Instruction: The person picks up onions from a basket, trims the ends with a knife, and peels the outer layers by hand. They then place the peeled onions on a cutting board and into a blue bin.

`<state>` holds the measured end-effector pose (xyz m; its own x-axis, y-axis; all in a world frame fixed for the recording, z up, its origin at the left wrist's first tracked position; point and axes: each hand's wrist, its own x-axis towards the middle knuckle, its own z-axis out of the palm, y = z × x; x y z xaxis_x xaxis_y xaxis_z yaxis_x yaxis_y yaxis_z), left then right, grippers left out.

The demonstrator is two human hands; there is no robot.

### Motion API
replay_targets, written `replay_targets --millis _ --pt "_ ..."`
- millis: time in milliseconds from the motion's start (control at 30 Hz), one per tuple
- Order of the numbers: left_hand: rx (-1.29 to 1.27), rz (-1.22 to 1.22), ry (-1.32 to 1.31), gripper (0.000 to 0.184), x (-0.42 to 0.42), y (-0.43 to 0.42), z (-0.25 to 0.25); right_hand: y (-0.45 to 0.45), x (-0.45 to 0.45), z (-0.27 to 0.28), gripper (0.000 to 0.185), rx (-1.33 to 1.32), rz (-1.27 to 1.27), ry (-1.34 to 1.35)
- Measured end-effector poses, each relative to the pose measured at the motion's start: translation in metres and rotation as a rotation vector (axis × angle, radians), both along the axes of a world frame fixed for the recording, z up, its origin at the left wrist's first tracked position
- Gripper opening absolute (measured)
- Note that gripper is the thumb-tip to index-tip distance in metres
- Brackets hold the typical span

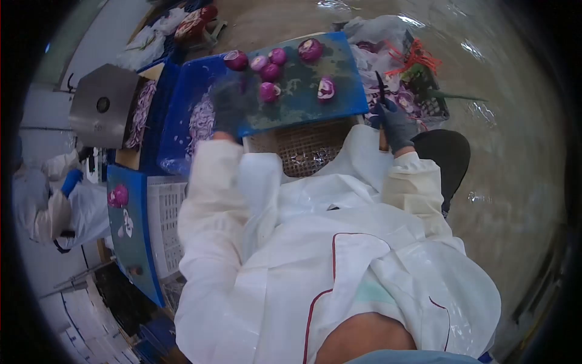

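Observation:
My right hand [396,124], in a grey glove, is closed around a knife [381,88] at the right edge of the blue cutting board [303,115]; the dark blade points away from me. My left hand [229,108], gloved too, is smeared by motion over the board's left end, beside the blue bin [176,121]. Whether its fingers hold anything is hidden. Several peeled red onions lie on the board, among them a whole one [310,50] at the back and a paler piece [325,89] toward the right. Sliced onion [202,121] is heaped in the bin.
Under the board stands a perforated crate [303,159]. A black crate [431,100] with onion trimmings and plastic is at the right. A steel machine [103,106] stands left, near a second board [130,242]. Another person's blue-gloved hand [72,181] shows at far left.

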<state>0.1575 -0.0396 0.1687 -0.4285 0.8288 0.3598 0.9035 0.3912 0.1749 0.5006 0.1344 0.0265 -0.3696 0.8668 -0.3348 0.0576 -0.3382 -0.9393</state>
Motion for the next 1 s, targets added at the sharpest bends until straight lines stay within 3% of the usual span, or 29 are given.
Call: replay_targets --millis 33,100,167,267,333,400,467,500,600,800,900,1000 --pt "-0.06 -0.209 0.136 0.042 -0.009 0.03 -0.045 0.002 -0.001 -0.008 0.023 0.001 -0.007 0.021" --pt "-0.233 -0.05 -0.056 0.049 0.061 0.071 -0.052 0.002 -0.001 -0.011 0.021 0.052 0.001 0.007" --pt "-0.01 -0.063 -0.014 0.05 0.085 0.105 -0.128 0.002 0.0 -0.012 0.022 0.008 0.018 0.075" --pt "0.188 -0.013 -0.071 0.056 0.13 0.122 -0.164 -0.005 -0.001 0.007 0.028 -0.066 0.042 0.05" --pt "0.087 -0.166 -0.157 0.06 0.142 0.125 -0.152 -0.012 -0.002 0.018 0.027 -0.135 0.045 0.082" --pt "0.077 -0.304 -0.151 0.058 0.151 0.125 -0.15 -0.004 0.001 -0.006 0.026 0.037 0.118 -0.027" --pt "0.243 -0.397 -0.643 0.061 0.131 0.132 -0.174 -0.006 -0.005 -0.008 0.026 0.134 0.164 -0.029" --pt "0.321 -0.44 -0.888 0.062 0.125 0.136 -0.183 -0.015 -0.005 0.007 0.026 -0.073 0.183 0.158" --pt "0.233 -0.373 -1.055 0.066 0.138 0.119 -0.127 -0.027 -0.007 0.029 0.025 -0.132 0.195 0.19" --pt "0.213 -0.321 -1.05 0.06 0.141 0.108 -0.118 -0.028 -0.008 0.039 0.027 -0.108 0.314 0.18" --pt "0.128 -0.387 -1.148 0.055 0.142 0.103 -0.108 -0.029 -0.009 0.042 0.033 -0.201 0.366 0.159" --pt "0.0 -0.387 -1.231 0.046 0.149 0.096 -0.095 -0.035 -0.005 0.056 0.033 -0.129 0.426 0.136"
